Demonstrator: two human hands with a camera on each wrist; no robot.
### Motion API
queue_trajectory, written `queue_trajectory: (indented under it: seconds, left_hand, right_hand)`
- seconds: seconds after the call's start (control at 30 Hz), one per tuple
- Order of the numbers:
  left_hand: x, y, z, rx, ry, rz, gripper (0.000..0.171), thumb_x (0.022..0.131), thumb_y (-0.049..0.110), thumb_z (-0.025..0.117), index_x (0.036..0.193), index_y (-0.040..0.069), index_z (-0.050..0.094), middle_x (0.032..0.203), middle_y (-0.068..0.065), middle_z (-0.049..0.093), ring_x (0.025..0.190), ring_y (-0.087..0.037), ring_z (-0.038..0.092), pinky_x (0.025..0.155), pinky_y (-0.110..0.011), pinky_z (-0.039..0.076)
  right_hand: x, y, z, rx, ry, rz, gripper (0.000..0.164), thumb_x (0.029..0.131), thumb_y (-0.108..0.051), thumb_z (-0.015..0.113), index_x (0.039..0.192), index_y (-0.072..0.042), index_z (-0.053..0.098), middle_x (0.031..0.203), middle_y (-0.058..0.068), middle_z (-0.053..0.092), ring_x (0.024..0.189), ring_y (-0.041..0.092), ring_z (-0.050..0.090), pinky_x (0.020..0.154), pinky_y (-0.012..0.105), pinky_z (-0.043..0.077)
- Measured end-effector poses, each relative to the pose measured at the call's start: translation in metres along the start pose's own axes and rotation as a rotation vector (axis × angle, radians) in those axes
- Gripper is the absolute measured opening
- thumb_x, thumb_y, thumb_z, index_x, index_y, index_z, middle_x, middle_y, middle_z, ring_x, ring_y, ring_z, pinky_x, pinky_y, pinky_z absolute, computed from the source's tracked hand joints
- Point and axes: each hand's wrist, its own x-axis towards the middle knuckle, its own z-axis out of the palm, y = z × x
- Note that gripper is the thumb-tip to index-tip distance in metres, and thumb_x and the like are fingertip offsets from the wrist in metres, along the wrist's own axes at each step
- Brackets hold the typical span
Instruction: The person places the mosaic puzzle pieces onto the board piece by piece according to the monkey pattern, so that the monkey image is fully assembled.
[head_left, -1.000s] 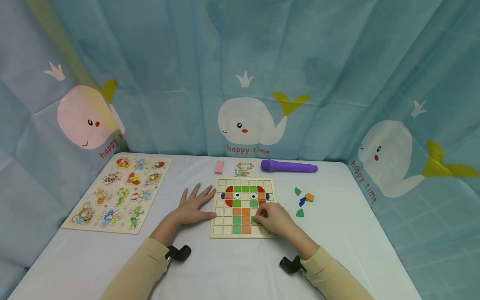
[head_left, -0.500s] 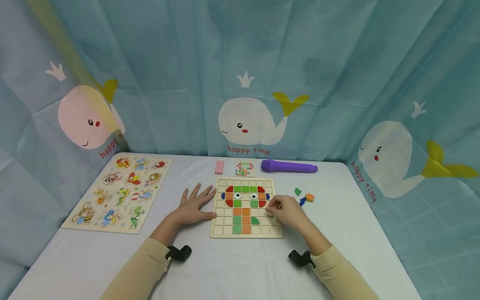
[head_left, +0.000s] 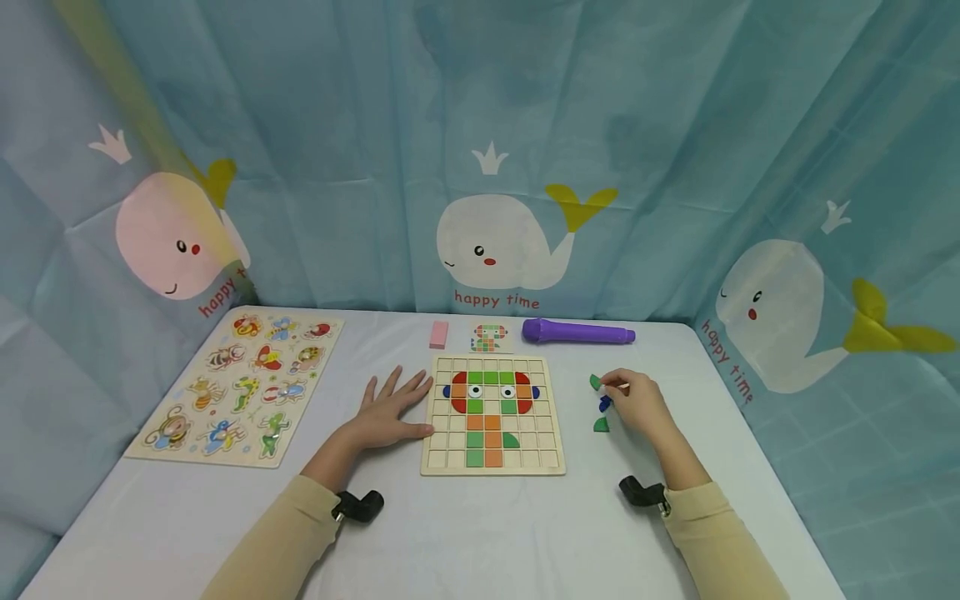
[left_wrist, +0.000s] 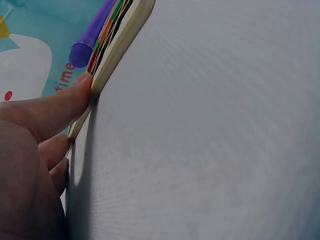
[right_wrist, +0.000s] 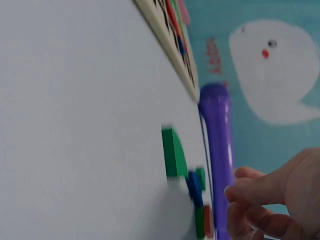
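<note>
My left hand (head_left: 386,419) lies with spread fingers beside the wooden grid board (head_left: 438,458), thumb and fingertips touching its left edge. Red, green, orange and blue tiles with two eye tiles form a figure on the board, including a green quarter-round tile (head_left: 510,440). My right hand (head_left: 637,402) hovers over a loose group of tiles, fingers loosely bent, with no tile visible between them. Around it lie a green tile (head_left: 595,382), a blue tile (head_left: 604,403) and another green tile (head_left: 601,425). An orange tile (right_wrist: 207,220) shows below the fingertips in the right wrist view.
Behind the board are a pink block (head_left: 438,335), a small picture card (head_left: 491,337) and a purple microphone-shaped stick (head_left: 577,332). To the left lies an insect puzzle board (head_left: 240,387). A whale-print curtain (head_left: 360,233) borders the table.
My right hand has left the green quarter-round tile on the board and moved right to the loose tiles. My left hand stays at the board's edge.
</note>
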Motion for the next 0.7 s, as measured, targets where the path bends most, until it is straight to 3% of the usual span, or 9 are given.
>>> queue_trajectory:
  seconds: [0.13,0.27,0.53,0.7]
  left_hand:
    - [0.000,0.001,0.001,-0.004,0.003,0.001,0.093,0.084,0.063,0.069,0.160,0.023,0.032,0.170,-0.001,0.020,0.157,-0.038,-0.006,0.119,-0.066,-0.015]
    - [0.000,0.001,0.001,-0.004,0.005,-0.001,0.093,0.084,0.063,0.069,0.160,0.023,0.032,0.170,-0.001,0.020,0.157,-0.038,-0.006,0.119,-0.066,-0.015]
    - [0.000,0.000,0.001,0.012,0.005,0.001,0.093,0.084,0.063,0.069,0.160,0.023,0.032,0.170,-0.001,0.020,0.157,-0.038,-0.005,0.119,-0.066,-0.014]
    - [-0.001,0.001,0.000,0.010,0.007,-0.001,0.093,0.084,0.063,0.069,0.160,0.023,0.032,0.170,-0.001,0.020,0.157,-0.038,-0.005,0.119,-0.066,-0.014]
  right_hand:
    - [0.005,0.021,-0.012,-0.012,-0.037,0.068,0.034,0.095,-0.007,0.064,0.129,-0.004,0.065,0.125,0.019,0.064,0.095,0.029,0.060,0.074,0.036,0.050]
    - [0.008,0.034,-0.014,-0.019,-0.082,0.085,0.044,0.091,-0.007,0.069,0.134,-0.004,0.061,0.126,0.019,0.063,0.092,0.026,0.056,0.074,0.034,0.046]
    - [0.007,0.038,-0.009,-0.028,-0.089,0.062,0.042,0.093,-0.012,0.070,0.133,-0.001,0.061,0.122,0.022,0.065,0.102,0.031,0.063,0.087,0.048,0.052]
    - [0.007,0.034,-0.008,-0.043,-0.125,0.071,0.037,0.094,-0.013,0.070,0.126,0.004,0.063,0.108,0.019,0.067,0.093,0.028,0.061,0.081,0.043,0.051]
